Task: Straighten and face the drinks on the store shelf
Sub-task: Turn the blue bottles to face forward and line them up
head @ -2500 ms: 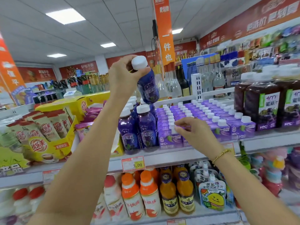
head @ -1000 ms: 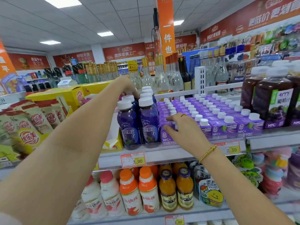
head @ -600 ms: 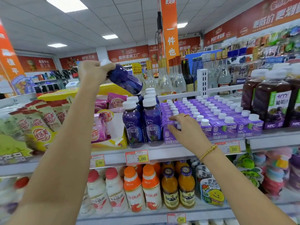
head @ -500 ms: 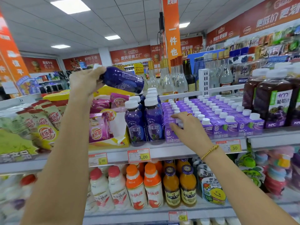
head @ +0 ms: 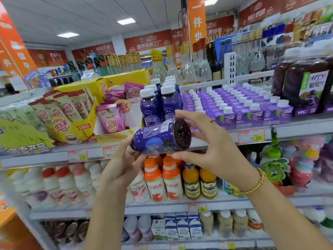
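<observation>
- In front of the drinks shelf (head: pixel 297 128), level with its front edge, you hold one bottle (head: pixel 158 138) on its side, clear of the shelf
- Its dark base faces you and a little right; its cap end points left and is hidden in your left hand (head: pixel 124 163)
- Your left hand wraps the cap end from below, fingers curled on it
- Your right hand (head: pixel 216 147) grips the base end, one digit curled over the top and another under the rim, both touching
- A gold bracelet (head: pixel 257 184) sits on your right wrist
- On the shelf behind the bottle stand two rows of matching purple bottles (head: pixel 151 105), upright, white caps up
- Just right of them are rows of purple cartons (head: pixel 234 107) with white caps, then large dark juice bottles (head: pixel 306 87)
- Left of the rows sits a yellow box (head: pixel 122 79) of pouches
- One shelf down, orange-capped bottles (head: pixel 155 179) stand below your hands
</observation>
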`<act>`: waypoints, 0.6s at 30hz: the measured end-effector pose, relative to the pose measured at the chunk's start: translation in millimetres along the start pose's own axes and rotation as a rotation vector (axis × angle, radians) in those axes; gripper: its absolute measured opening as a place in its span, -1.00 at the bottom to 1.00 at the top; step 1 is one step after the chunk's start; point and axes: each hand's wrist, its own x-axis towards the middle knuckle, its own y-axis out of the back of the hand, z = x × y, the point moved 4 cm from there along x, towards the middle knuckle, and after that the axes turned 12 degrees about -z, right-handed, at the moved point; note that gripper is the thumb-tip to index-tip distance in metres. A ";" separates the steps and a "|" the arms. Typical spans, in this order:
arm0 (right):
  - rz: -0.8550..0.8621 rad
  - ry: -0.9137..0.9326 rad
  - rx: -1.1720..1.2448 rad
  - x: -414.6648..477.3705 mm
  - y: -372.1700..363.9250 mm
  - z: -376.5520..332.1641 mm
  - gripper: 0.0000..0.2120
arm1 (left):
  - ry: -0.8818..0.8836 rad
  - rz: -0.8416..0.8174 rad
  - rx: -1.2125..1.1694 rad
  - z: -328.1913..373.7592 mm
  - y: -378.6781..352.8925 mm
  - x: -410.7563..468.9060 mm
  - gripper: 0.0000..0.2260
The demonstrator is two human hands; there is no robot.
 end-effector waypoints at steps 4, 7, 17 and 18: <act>-0.074 -0.011 -0.053 -17.7 -6.3 -5.3 -0.26 | 0.149 -0.056 -0.142 -38.5 0.5 -11.2 -0.31; -0.146 -0.047 -0.093 -27.6 -7.0 -3.1 -0.22 | 0.226 -0.031 -0.234 -64.1 2.1 -20.0 -0.21; -0.181 -0.228 -0.136 -58.4 -19.5 22.8 -0.48 | 0.084 0.168 -0.114 -100.2 10.5 -38.7 -0.63; -0.148 -0.275 -0.093 -61.5 -20.9 25.0 -0.51 | 0.056 0.170 -0.125 -101.5 10.2 -39.8 -0.64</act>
